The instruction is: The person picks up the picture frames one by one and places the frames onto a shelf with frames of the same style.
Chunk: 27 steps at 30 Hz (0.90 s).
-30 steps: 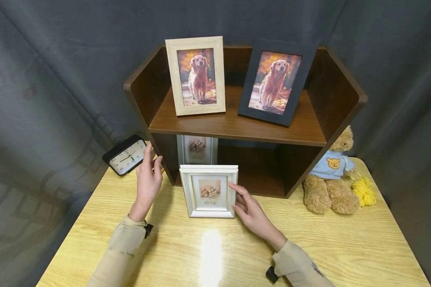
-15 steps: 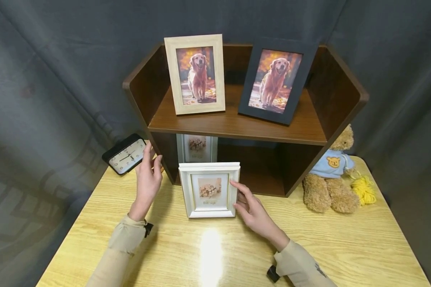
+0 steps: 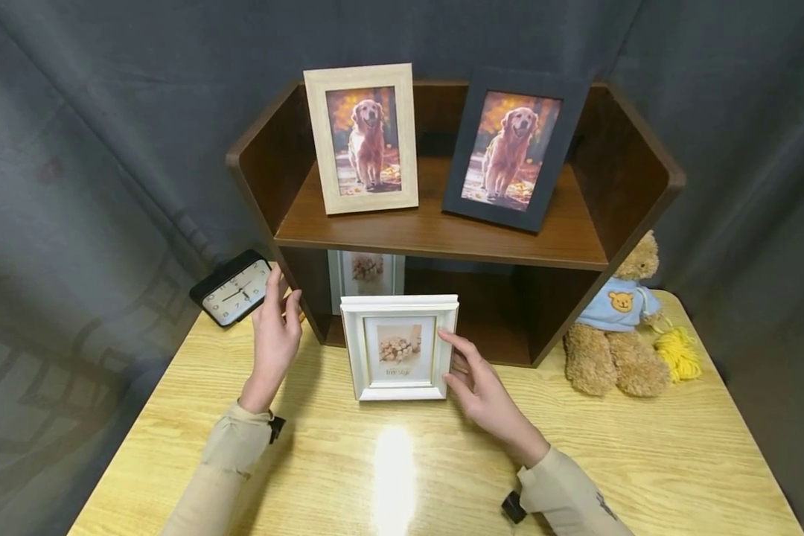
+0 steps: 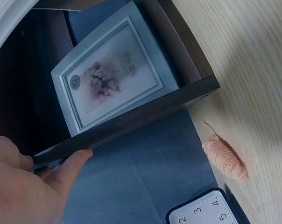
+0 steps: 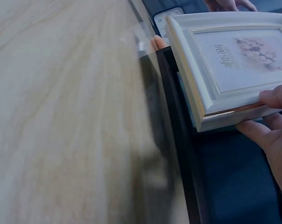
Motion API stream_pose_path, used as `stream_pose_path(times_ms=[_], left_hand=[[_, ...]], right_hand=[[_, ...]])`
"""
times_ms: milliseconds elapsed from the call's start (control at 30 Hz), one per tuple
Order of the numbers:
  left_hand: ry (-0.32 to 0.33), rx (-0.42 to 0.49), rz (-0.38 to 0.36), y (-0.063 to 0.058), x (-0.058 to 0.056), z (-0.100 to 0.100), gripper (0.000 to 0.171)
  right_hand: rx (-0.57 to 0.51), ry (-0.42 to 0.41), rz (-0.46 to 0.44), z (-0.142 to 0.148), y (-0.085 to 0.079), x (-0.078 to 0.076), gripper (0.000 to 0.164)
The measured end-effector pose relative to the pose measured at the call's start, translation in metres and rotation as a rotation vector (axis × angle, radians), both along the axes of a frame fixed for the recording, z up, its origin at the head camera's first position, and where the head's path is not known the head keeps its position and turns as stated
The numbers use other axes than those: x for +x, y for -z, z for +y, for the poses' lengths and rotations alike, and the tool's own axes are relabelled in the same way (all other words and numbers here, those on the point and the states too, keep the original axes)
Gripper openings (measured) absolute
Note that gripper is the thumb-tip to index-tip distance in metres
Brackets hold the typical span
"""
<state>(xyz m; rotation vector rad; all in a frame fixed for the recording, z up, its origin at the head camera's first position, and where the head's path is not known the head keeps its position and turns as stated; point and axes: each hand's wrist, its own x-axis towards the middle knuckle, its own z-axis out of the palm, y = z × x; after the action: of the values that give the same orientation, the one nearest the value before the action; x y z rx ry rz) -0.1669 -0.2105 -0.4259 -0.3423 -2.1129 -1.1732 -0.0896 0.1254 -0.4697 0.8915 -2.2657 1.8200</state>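
Note:
A white picture frame (image 3: pixel 400 348) with a gold inner line and a flower print is gripped at its right side by my right hand (image 3: pixel 485 394), thumb on the front and fingers behind in the right wrist view. It is held before the lower opening of a dark brown two-tier shelf (image 3: pixel 435 257). My left hand (image 3: pixel 277 335) holds the front edge of the shelf's left side panel, thumb and fingers on either side of it in the left wrist view. Inside the lower tier, a grey-green picture frame (image 4: pixel 108 77) leans at the left, partly hidden in the head view.
On the top tier stand a cream picture frame (image 3: pixel 362 201) and a black picture frame (image 3: pixel 492 216), each with a dog photo. A black clock (image 3: pixel 234 290) and pink yarn (image 4: pixel 225 158) lie left of the shelf. To the right are a teddy bear (image 3: pixel 616 309) and yellow yarn (image 3: pixel 677 353).
My right hand and the white picture frame have shifted slightly right and upward in the head view. My left hand stays at the shelf's side panel.

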Motion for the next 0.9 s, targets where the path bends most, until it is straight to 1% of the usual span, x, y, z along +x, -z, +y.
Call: stream_pose_path(times_ms=[233,400,733,900], left_hand=[[-0.005,0.0,-0.013,-0.001,0.002,0.0,0.054],[-0.012,-0.019,-0.013,-0.001,0.003,0.001,0.055],[-0.017,-0.023,-0.001,-0.001,0.003,0.001,0.055],[-0.013,-0.019,-0.002,-0.001,0.003,0.002,0.054]], right_hand=[[0.031,0.018,-0.006,0.005,-0.007,-0.002,0.08],[0.065,0.058,0.014,0.013,-0.009,-0.003,0.083],[0.061,0.12,0.055,0.031,-0.014,-0.01,0.083],[0.052,0.134,0.072,0.039,-0.013,-0.014,0.084]])
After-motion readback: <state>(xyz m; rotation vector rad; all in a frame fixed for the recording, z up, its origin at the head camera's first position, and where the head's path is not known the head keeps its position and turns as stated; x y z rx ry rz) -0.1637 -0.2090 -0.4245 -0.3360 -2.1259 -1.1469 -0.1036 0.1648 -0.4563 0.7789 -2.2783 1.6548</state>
